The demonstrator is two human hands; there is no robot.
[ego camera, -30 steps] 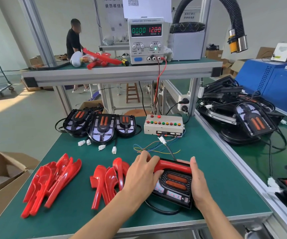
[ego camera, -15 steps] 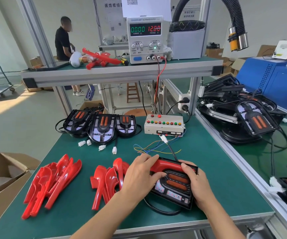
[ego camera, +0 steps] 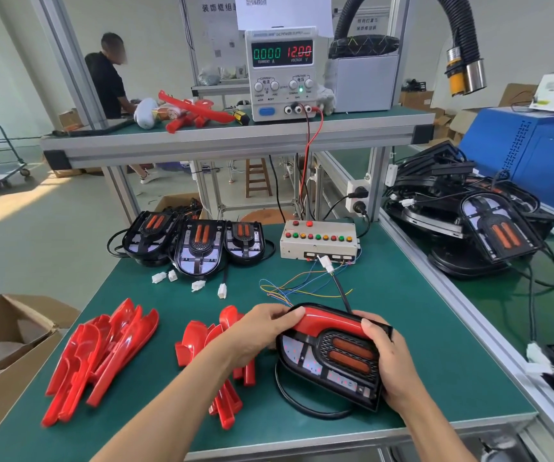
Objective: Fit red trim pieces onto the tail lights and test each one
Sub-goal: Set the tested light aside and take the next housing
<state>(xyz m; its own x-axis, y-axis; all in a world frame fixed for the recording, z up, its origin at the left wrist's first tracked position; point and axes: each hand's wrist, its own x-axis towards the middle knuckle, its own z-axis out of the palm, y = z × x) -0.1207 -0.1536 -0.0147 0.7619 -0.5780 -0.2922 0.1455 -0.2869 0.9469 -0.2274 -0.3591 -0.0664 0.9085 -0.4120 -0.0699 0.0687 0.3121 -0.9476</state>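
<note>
A black tail light [ego camera: 332, 365] lies on the green mat near the front edge, with a red trim piece [ego camera: 327, 323] along its top. My left hand [ego camera: 257, 331] grips the trim's left end, fingers curled over it. My right hand [ego camera: 387, 361] holds the light's right side, thumb on the trim's right end. The light's cable runs to a white connector [ego camera: 326, 263] at the button test box [ego camera: 319, 240]. Two heaps of loose red trim pieces lie at left [ego camera: 102, 355] and centre [ego camera: 202, 341]. Three untrimmed tail lights [ego camera: 199, 245] stand at the back.
A power supply [ego camera: 282, 71] reading 12.00 V sits on the upper shelf. More black tail lights [ego camera: 479, 225] are piled on the right bench. An open cardboard box [ego camera: 6, 348] stands at left. A person works in the background.
My right hand has slid from the light's right edge up onto the trim's right end. The left hand keeps its grip on the trim's left end.
</note>
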